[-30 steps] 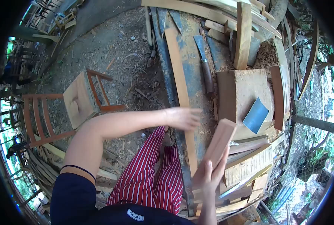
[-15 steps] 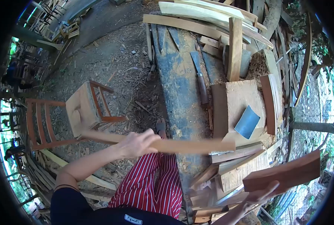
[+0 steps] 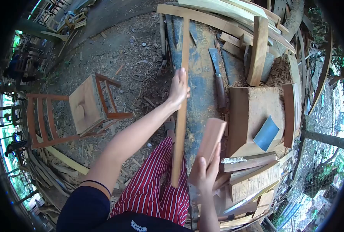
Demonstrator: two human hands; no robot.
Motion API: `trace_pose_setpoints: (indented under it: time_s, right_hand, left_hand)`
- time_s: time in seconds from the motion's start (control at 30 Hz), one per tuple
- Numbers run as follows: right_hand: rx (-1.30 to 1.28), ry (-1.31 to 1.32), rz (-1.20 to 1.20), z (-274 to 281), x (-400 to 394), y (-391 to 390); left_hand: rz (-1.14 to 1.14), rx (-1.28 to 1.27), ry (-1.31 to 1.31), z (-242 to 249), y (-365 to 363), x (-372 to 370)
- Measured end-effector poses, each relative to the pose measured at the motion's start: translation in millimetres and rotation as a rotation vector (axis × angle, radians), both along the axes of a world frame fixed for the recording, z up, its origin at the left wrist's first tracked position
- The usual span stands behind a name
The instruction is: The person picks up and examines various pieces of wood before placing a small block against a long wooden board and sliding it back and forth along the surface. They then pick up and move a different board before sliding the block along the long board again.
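Left hand [image 3: 179, 89]'s got a snug grip on a long wood strip [image 3: 185, 50] running along the table [image 3: 201, 91] edge, right hand [image 3: 208, 176]'s wrapped around a chunky wood block [image 3: 211, 135] just beside it.

Red-white striped trousers [image 3: 146, 189], tan strip [image 3: 182, 120], pinkish block [image 3: 211, 136]

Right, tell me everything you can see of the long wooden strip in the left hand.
The long wooden strip is narrow and straight, light brown, with a plain face and no joints or holes visible. The left hand grips it around its middle stretch. In view it runs along the bench's left edge, its near end in front of the striped trousers. Its far end meets the curved board in view; touching can't be told.
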State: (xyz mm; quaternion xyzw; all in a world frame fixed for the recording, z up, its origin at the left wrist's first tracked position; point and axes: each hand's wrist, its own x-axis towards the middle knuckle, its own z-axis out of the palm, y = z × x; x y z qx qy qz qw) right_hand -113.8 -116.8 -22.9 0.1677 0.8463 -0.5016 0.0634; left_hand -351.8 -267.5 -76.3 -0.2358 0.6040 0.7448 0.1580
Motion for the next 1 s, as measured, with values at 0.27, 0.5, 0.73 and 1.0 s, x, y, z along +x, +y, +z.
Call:
trace_pose_setpoints:
  time_s: [0.27,0.5,0.73,1.0]
  right_hand:
    - [0.489,-0.029,0.198,-57.8,16.4,17.4]
    - [0.262,0.095,0.310,-33.1,28.1,-18.5]
    - [-0.055,-0.223,0.168,-36.3,41.6,-21.0]
    - [0.134,-0.149,0.243,-54.8,40.4,-31.8]
  left_hand:
    - [-0.011,-0.353,0.099,-74.5,3.5,-16.0]
    - [0.074,-0.248,-0.032,-56.5,20.1,-34.0]
    - [0.126,-0.326,0.031,-66.9,25.1,-45.6]
    - [-0.254,-1.066,0.533,-63.0,1.8,17.3]
